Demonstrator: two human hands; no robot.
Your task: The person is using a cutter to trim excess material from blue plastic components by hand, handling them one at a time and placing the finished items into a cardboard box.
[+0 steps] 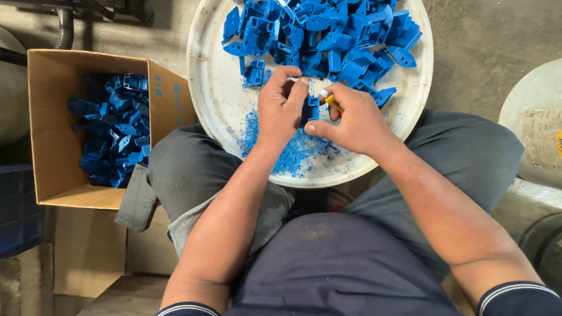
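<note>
My left hand (281, 108) grips a small blue plastic part (312, 109) above a round white tray (216, 99) that rests on my knees. My right hand (351, 120) holds a small yellow-handled tool (332, 102) with its tip against that part. A heap of blue plastic parts (328, 35) fills the tray's far half. Blue shavings (293, 152) lie on the tray under both hands.
An open cardboard box (55, 105) on my left holds more blue parts (117, 129). A dark flat object (137, 202) leans against my left knee. A pale round lid (535, 123) lies at the right edge, and concrete floor (474, 52) lies beyond the tray.
</note>
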